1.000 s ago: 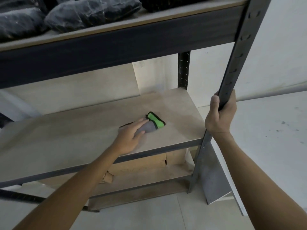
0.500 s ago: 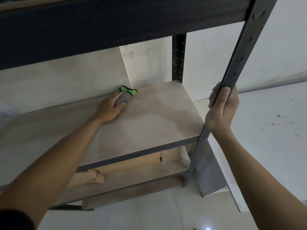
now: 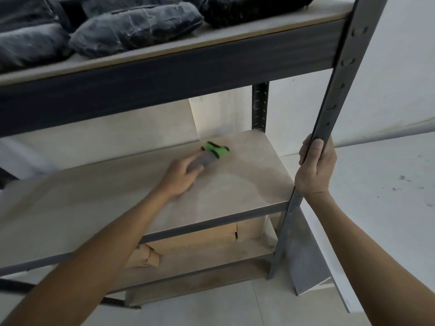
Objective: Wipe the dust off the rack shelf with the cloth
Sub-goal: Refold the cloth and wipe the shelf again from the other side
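Note:
A pale wooden rack shelf runs across the middle of the head view, with a dark metal front rail. A grey cloth with a bright green edge lies on it toward the back right. My left hand presses flat on the cloth's near end, blurred by motion. My right hand is wrapped around the grey slotted front right upright of the rack.
The upper shelf holds several dark plastic-wrapped bundles. A cardboard box sits on the lower shelf. A grey metal panel leans by the post on the pale floor. White wall stands behind and to the right.
My left hand and the cloth slid from the shelf's back edge toward the front right. The camera tilted up, bringing the upper shelf's bundles into view. My right hand stayed on the upright.

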